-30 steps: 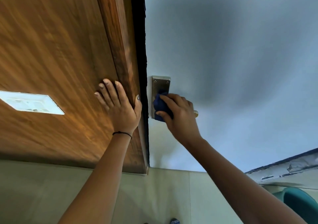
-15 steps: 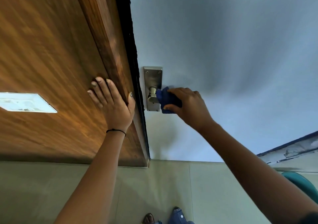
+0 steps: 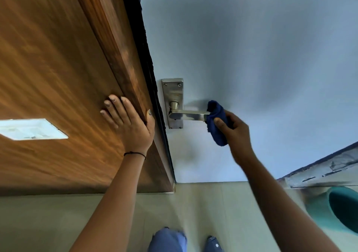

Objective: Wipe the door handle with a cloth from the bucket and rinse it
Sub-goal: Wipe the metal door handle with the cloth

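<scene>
The door handle point(image 3: 188, 114) is a silver metal lever that juts from an upright metal backplate point(image 3: 173, 92) screwed to a pale blue door point(image 3: 251, 48); the lever runs away from the backplate toward the right hand point(image 3: 235, 130), and most of its length is bare and in plain view. The right hand is closed around a bunched dark blue cloth point(image 3: 217, 122), thumb on the near side and the other fingers wrapped behind, and the cloth covers the free end of the door handle, touching it there, while a loose fold hangs below the lever. On the other side of the backplate from the cloth, across a dark gap at the door's edge, stands a brown wood-grain panel point(image 3: 48, 67). The left hand point(image 3: 128, 122) lies flat against this panel with its fingers spread and its thumb hooked at the panel edge nearest the door handle; it holds nothing. A thin black band point(image 3: 134, 153) circles the left wrist. Farther from the door handle on the same panel is a white rectangular plate point(image 3: 31, 129). Below the door handle lies a pale tiled floor point(image 3: 193, 209). Well below and beyond the right hand from the door handle, at the frame edge, a teal bucket point(image 3: 319, 209) stands on the floor; its contents cannot be made out. Blue-clad knees point(image 3: 168, 240) show at the bottom edge, beneath the door handle.
</scene>
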`<state>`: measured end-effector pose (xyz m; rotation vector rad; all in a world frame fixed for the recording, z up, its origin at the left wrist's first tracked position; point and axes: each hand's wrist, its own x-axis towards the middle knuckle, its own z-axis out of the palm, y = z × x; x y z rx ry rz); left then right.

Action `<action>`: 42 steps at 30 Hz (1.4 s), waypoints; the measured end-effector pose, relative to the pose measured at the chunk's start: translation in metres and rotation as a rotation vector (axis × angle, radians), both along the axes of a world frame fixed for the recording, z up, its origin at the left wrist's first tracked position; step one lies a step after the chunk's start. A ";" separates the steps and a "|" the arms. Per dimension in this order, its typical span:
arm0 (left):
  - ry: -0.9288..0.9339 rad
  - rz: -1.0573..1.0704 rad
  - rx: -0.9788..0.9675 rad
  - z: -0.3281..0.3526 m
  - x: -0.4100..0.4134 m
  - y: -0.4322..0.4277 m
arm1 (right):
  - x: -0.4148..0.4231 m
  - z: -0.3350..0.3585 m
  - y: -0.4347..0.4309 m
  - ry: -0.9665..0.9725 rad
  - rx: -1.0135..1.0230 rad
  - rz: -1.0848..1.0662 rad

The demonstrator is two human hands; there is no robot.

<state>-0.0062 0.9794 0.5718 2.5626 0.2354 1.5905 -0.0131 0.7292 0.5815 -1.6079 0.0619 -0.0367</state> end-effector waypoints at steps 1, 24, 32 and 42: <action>0.009 -0.011 -0.003 0.001 0.000 0.001 | -0.006 -0.006 0.013 0.031 0.116 -0.065; 0.059 -0.190 0.043 0.000 -0.009 0.016 | -0.012 -0.001 0.128 0.185 1.399 -0.220; 0.052 -0.221 0.020 0.001 -0.010 0.015 | -0.014 0.004 0.146 0.220 1.518 -0.266; 0.050 -0.228 0.023 0.000 -0.010 0.016 | -0.020 0.022 0.154 0.396 1.616 -0.290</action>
